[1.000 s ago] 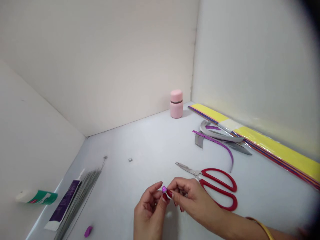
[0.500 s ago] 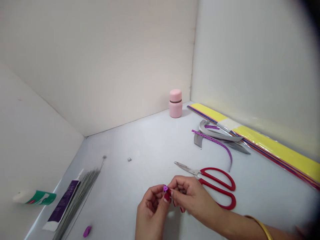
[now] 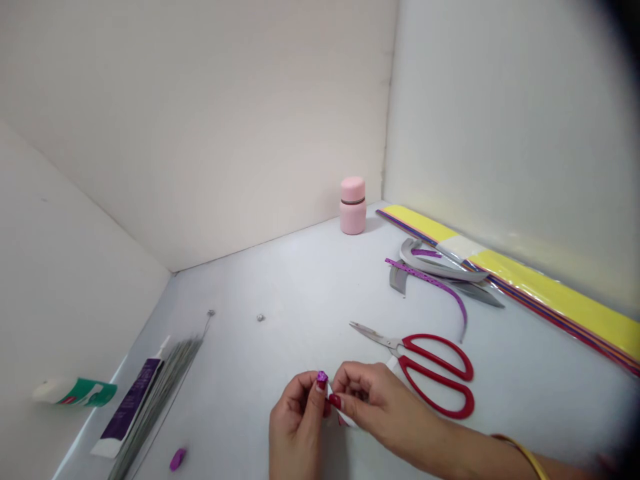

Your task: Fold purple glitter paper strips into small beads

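Near the front of the table, my left hand point(image 3: 300, 423) pinches a small folded piece of purple glitter paper point(image 3: 323, 377) between thumb and index finger. Close beside it on the right, my right hand point(image 3: 367, 397) has its fingers closed on a thin white strip point(image 3: 349, 421). Part of that strip shows below the fingers, and a white end sticks out behind the hand; whether it joins the purple piece I cannot tell. Just beyond my right hand lie red-handled scissors point(image 3: 400, 347), blades slightly apart.
A purple glitter strip point(image 3: 425, 277) and grey strips point(image 3: 440, 269) lie at right, near packed coloured sheets point(image 3: 530, 273). A pink jar point(image 3: 353, 207) stands at the back corner. At left are wires point(image 3: 160, 393), a purple-white tube point(image 3: 130, 403), a green-white tube point(image 3: 87, 392) and a purple scrap point(image 3: 177, 459).
My hands have parted slightly, the left shifting a little left with the purple piece. A white strip now shows between them and behind my right hand.
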